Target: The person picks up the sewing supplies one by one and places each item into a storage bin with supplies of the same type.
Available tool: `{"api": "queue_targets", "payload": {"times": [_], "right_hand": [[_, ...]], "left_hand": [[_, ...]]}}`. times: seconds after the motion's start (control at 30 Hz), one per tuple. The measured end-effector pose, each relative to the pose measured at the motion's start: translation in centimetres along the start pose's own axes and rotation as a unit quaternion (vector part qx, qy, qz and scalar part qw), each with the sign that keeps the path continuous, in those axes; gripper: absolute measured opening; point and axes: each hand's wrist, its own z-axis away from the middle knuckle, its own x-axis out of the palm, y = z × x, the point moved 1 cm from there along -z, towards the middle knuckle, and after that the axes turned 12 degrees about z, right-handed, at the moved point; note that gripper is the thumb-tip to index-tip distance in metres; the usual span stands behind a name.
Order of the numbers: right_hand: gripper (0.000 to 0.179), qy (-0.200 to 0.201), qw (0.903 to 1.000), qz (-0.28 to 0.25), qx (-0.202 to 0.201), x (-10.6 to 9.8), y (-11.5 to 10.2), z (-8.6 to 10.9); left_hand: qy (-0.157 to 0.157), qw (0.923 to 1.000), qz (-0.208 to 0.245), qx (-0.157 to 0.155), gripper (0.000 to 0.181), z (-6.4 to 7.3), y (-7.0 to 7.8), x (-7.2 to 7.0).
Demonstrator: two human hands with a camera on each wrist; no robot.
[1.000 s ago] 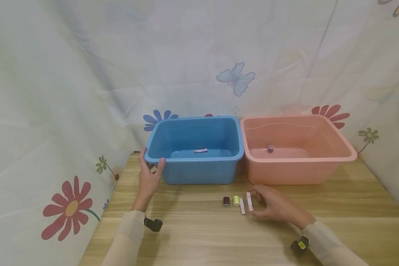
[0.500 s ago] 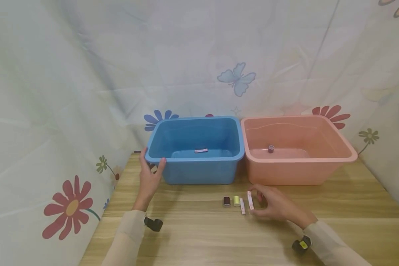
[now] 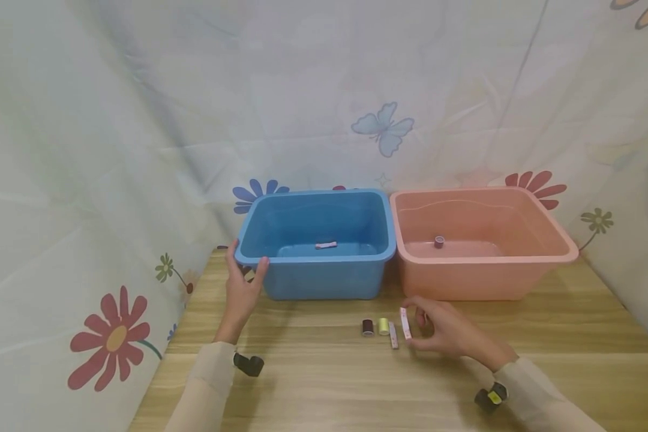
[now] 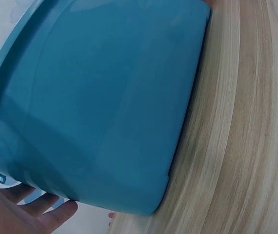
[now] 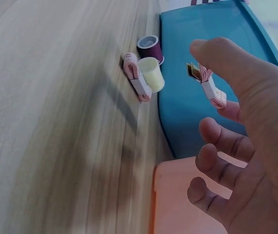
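My left hand (image 3: 242, 297) grips the near left corner of a blue plastic tub (image 3: 324, 279), thumb at the rim. In the left wrist view its fingers (image 4: 58, 214) curl against the tub's side. Between thumb and forefinger, my right hand (image 3: 445, 329) pinches a pink folded tape measure (image 5: 209, 90) with a white paper band and a metal end, held off the table. Just left of it, a second folded tape measure (image 3: 393, 335) lies beside a yellow thread spool (image 3: 384, 326) and a dark maroon thread spool (image 3: 368, 327).
A pink tub (image 3: 480, 281) stands right of the blue one, with a small thread spool (image 3: 439, 242) inside. Another folded tape measure (image 3: 326, 245) lies in the blue tub. Behind the wooden table (image 3: 313, 378) hangs a flowered curtain (image 3: 302, 90).
The right hand has risen very slightly with the tape measure in its pinch. The left hand, both tubs and the things on the table stay as they were.
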Motion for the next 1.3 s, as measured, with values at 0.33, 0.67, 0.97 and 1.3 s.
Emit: {"api": "queue_targets", "payload": {"times": [0.33, 0.67, 0.97, 1.3], "right_hand": [[0.064, -0.003, 0.9999, -0.001, 0.011, -0.8, -0.5, -0.1], [0.064, 0.043, 0.9988, -0.017, -0.019, -1.1, -1.0, -0.2], [0.066, 0.073, 0.9965, -0.003, -0.041, -1.5, -1.5, -0.4], [0.067, 0.099, 0.9929, -0.007, -0.065, -1.7, -2.0, -0.5]], "left_hand": [[0.003, 1.0000, -0.004, -0.002, 0.083, 0.0, 0.3, 0.0], [0.006, 1.0000, -0.004, -0.001, 0.083, 0.0, 0.1, 0.0], [0.003, 1.0000, 0.001, 0.005, 0.082, 0.1, 0.1, 0.0], [0.002, 1.0000, -0.003, 0.008, 0.082, 0.0, 0.0, 0.1]]}}
